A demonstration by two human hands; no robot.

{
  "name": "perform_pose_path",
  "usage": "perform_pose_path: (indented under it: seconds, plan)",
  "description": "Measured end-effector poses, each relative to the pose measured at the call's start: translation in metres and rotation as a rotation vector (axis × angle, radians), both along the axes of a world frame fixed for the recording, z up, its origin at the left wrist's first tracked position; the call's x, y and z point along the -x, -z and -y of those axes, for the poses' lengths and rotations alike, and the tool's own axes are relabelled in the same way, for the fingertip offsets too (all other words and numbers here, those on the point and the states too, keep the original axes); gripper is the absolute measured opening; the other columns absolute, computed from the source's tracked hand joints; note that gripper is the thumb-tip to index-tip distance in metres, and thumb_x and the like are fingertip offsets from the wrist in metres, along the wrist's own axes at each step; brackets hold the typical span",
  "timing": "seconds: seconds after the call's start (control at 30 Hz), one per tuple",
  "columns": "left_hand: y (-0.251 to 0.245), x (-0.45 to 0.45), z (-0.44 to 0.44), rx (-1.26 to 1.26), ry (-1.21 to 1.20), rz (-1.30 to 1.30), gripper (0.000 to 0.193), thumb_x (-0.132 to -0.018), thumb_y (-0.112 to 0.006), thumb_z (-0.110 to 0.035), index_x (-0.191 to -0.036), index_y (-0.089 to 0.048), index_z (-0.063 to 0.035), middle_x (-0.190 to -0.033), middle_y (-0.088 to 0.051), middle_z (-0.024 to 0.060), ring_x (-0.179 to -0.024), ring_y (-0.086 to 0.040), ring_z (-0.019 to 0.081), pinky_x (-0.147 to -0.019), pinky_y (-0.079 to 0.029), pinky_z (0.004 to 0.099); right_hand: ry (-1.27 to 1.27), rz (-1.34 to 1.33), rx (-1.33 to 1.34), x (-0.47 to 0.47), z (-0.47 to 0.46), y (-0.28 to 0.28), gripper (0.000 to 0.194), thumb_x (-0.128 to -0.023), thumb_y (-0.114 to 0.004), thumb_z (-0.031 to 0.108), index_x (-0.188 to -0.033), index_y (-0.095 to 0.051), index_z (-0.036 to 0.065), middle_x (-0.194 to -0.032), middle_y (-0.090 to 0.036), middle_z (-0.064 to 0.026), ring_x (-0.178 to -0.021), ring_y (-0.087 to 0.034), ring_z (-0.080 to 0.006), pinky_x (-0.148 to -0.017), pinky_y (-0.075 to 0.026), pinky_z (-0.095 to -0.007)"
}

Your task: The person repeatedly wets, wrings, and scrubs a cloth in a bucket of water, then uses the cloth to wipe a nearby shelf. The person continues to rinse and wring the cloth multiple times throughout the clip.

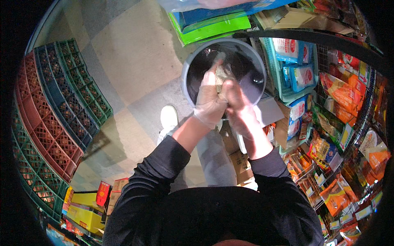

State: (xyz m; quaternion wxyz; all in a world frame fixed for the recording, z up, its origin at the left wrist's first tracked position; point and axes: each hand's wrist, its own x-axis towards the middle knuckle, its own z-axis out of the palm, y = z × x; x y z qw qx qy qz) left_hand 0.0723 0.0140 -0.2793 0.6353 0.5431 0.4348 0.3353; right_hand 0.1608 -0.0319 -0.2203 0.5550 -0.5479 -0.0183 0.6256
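Observation:
Both my hands wear thin clear gloves and come together over a round bin with a grey rim (185, 89) and a dark inside. Between my left hand (211, 97) and my right hand (240, 103) a pale, speckled thing (221, 77) is held; its kind cannot be told. My left fingers reach along its left side, towards the bin's far part. The fingers of my right hand are curled against its lower right and are partly blurred. Glare and the hands hide part of the thing and of the bin's inside.
Stacked plastic crates (58, 92) with brown round contents stand at the left on the tiled floor (132, 55). Shelves of packaged food (341, 89) and a turquoise basket (315, 67) line the right. A bright green package (215, 27) lies beyond the bin. Yellow boxes (84, 215) are at lower left.

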Motion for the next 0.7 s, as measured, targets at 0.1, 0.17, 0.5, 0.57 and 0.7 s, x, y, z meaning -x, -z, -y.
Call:
perform_pose_path:
  seconds: [0.1, 0.17, 0.5, 0.57, 0.7]
  plan:
    - [0.013, 0.007, -0.007, 0.094, 0.015, -0.001, 0.064, -0.103, -0.049, -0.050, -0.145, -0.043, -0.0025, -0.126, -0.053, 0.0092, -0.116, -0.051, 0.0212, -0.105, -0.039, 0.0346, -0.113, 0.059, -0.016, 0.007, 0.007, 0.010, 0.058, -0.098, -0.063, 0.027, -0.146, -0.043, 0.004, -0.143, -0.052, -0.0100, -0.131, -0.050, -0.0205, -0.110, -0.038, -0.0342]
    - [0.011, 0.014, -0.011, 0.161, 0.024, -0.044, 0.062, -0.103, -0.045, -0.051, -0.141, -0.048, -0.0022, -0.125, -0.055, 0.0110, -0.117, -0.053, 0.0235, -0.106, -0.039, 0.0360, -0.222, 0.146, 0.046, 0.000, 0.010, 0.017, 0.055, -0.095, -0.066, 0.023, -0.143, -0.047, 0.003, -0.136, -0.058, -0.0100, -0.125, -0.055, -0.0197, -0.109, -0.040, -0.0326]
    - [-0.015, 0.076, -0.041, -0.222, 0.118, -1.012, 0.070, -0.089, -0.072, -0.035, -0.142, -0.041, -0.0026, -0.118, -0.063, 0.0241, -0.110, -0.063, 0.0362, -0.098, -0.049, 0.0460, -0.228, 1.465, 0.014, -0.075, -0.101, 0.024, 0.046, -0.083, -0.073, 0.009, -0.122, -0.049, 0.002, -0.109, -0.067, -0.0276, -0.101, -0.067, -0.0419, -0.087, -0.053, -0.0436]
    - [0.008, 0.084, -0.033, -0.131, 0.218, -0.982, 0.073, -0.090, -0.070, -0.035, -0.146, -0.036, -0.0028, -0.116, -0.065, 0.0259, -0.106, -0.066, 0.0392, -0.094, -0.051, 0.0478, -0.271, 1.579, 0.087, -0.089, -0.122, 0.051, 0.044, -0.081, -0.074, 0.009, -0.119, -0.052, 0.003, -0.112, -0.064, -0.0273, -0.103, -0.064, -0.0448, -0.089, -0.053, -0.0463]
    - [0.007, 0.074, -0.036, 0.141, 0.378, -0.972, 0.053, -0.094, -0.059, -0.026, -0.137, -0.038, -0.0023, -0.102, -0.069, 0.0256, -0.092, -0.068, 0.0444, -0.079, -0.054, 0.0508, -0.387, 1.700, 0.288, -0.113, -0.142, 0.078, 0.041, -0.076, -0.076, 0.012, -0.111, -0.058, 0.003, -0.114, -0.060, -0.0260, -0.100, -0.063, -0.0454, -0.090, -0.053, -0.0467]
